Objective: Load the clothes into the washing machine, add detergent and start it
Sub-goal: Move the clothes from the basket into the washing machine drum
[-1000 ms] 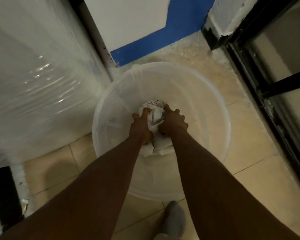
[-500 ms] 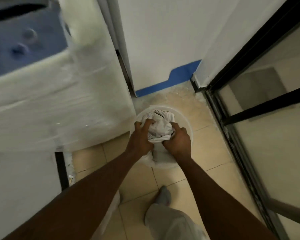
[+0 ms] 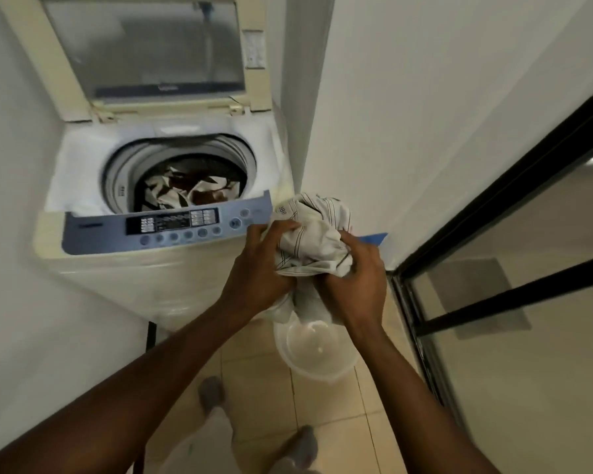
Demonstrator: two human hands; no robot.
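Observation:
A white top-loading washing machine [image 3: 144, 268] stands at the left with its lid [image 3: 144, 49] raised. Patterned dark and white clothes [image 3: 189, 191] lie in its drum. I hold a bundle of white striped cloth [image 3: 314, 234] in the air, just right of the blue control panel [image 3: 172, 225]. My left hand [image 3: 262, 268] grips the bundle's left side and my right hand [image 3: 351, 282] grips its right side. Part of the cloth hangs down between my hands.
A clear plastic bucket [image 3: 317, 350] sits on the tiled floor below my hands. A white wall corner [image 3: 308, 97] rises right of the machine. A black-framed glass door [image 3: 493, 268] fills the right side. My feet [image 3: 213, 395] stand on the tiles.
Both hands lifted the white cloth out of the bucket and up to the height of the machine's control panel. My view rose from the bucket to the open washer.

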